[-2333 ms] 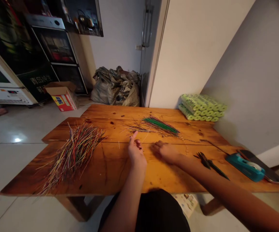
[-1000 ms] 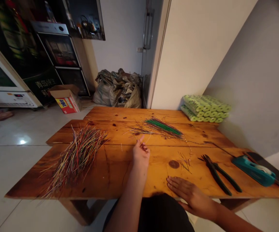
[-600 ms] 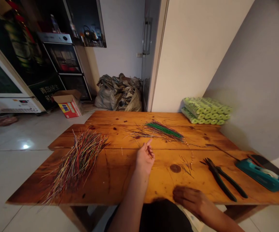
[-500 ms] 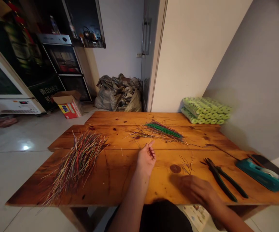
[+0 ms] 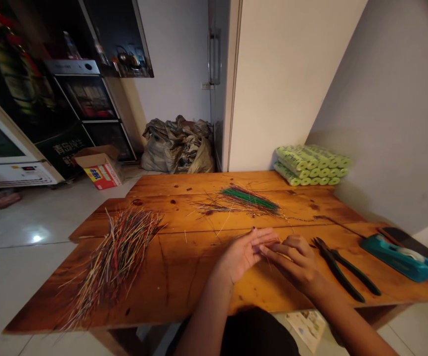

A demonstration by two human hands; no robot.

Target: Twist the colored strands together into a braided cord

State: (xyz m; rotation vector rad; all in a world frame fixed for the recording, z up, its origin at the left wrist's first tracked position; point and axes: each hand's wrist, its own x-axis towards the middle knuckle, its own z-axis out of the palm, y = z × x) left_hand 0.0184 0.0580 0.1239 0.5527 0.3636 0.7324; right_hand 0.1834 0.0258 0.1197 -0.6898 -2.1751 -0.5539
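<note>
Both hands meet over the wooden table (image 5: 184, 277), right of its middle. My left hand (image 5: 245, 254) has its fingers stretched out to the right, palm partly turned up. Against its fingers and palm my right hand (image 5: 297, 262) is closed in a pinch, with a thin wire (image 5: 269, 263) faintly showing below its fingertips. Most of that wire is hidden. Behind the hands lies a bundle of thin wires (image 5: 251, 197), green in the middle. A larger loose heap of multicoloured wires (image 5: 125, 252) spreads over the table's left side.
Right of my hands lie dark-handled pliers (image 5: 342, 269) and a teal tape dispenser (image 5: 394, 257), with a dark flat object (image 5: 417, 247) behind it. Green rolls (image 5: 310, 165) are stacked at the back right. Beyond the table are grey bags (image 5: 177, 148) and a cardboard box (image 5: 103, 170).
My left hand has moved right and down, its curled fingers now extended. My right hand has risen from the table's front edge to meet it. The view has shifted slightly.
</note>
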